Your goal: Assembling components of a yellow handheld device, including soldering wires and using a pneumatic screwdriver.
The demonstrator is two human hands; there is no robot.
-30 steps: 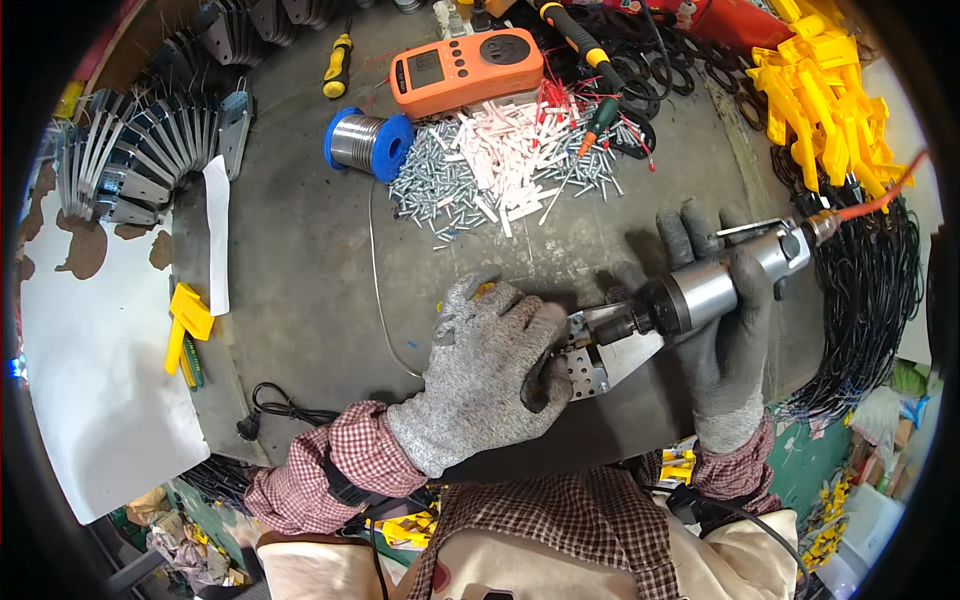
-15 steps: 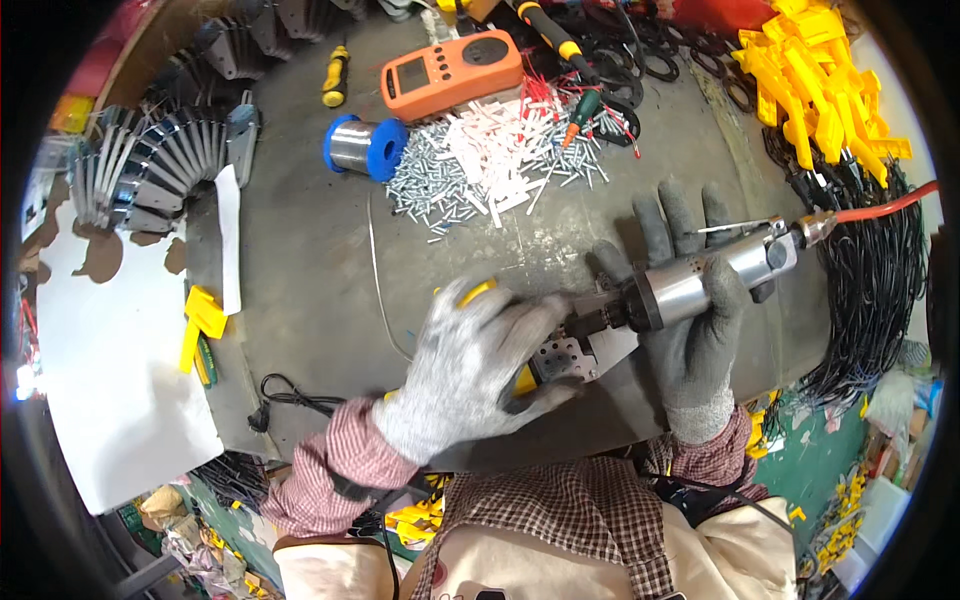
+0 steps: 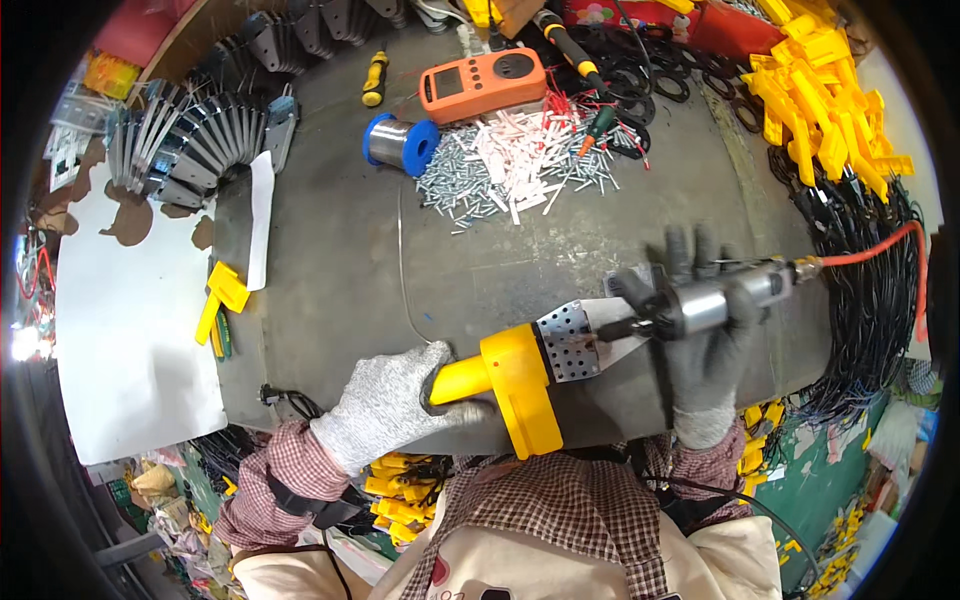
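My left hand [image 3: 385, 405], in a grey knit glove, is wrapped around the yellow plastic handle [image 3: 462, 381] of a tool. The handle widens into a yellow collar, then a perforated metal plate [image 3: 571, 343] and a smooth pale blade pointing right. My right hand [image 3: 700, 385], gloved and partly blurred, holds a silver air tool [image 3: 703, 305] with an orange hose. Its thumb lies over the barrel, while several fingers extend beyond it. The air tool's dark tip points left over the blade, close to the perforated plate; contact cannot be made out.
Metal screws [image 3: 465, 190] and white tubes [image 3: 520, 160] lie heaped beyond my hands, near a solder wire spool [image 3: 398, 145] and an orange multimeter [image 3: 483, 86]. Yellow plastic parts [image 3: 835, 110] and black cables [image 3: 870, 280] crowd the right; metal blades [image 3: 195, 140] stand at far left.
My left hand has moved left from beside the air tool's tip and closed on the yellow handle, exposing the collar and perforated plate. My right hand still holds the air tool.
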